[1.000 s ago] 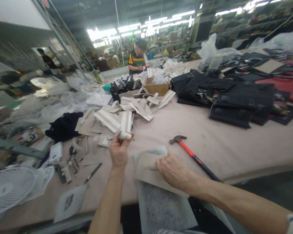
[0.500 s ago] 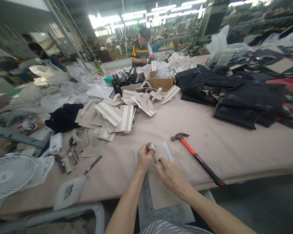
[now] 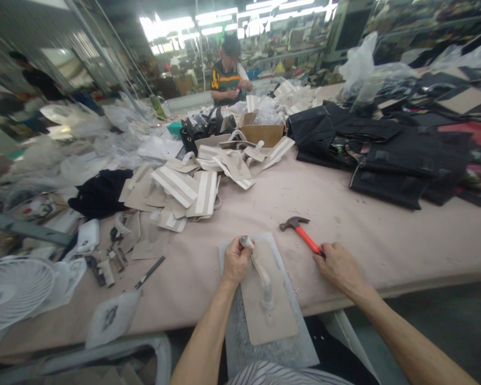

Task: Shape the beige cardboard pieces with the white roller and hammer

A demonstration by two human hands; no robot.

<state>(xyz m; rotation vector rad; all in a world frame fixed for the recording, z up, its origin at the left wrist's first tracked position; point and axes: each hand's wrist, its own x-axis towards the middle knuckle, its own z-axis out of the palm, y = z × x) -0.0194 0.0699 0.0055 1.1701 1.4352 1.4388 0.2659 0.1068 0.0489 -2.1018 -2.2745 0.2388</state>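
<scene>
My left hand (image 3: 235, 262) pinches the top end of the pale handle strap (image 3: 260, 275) lying down the tan board panel (image 3: 266, 294) on the grey slab (image 3: 224, 251), while my right hand (image 3: 339, 266), well apart, closes round the red hammer (image 3: 302, 232). If I swing now, my fingers sit too near; the stiff smooth panel could also skid

Hammer (image 3: 302, 232): handle's lower part hidden under right hand (image 3: 339, 266). Fan (image 3: 14, 289): cut off at left edge.
</scene>
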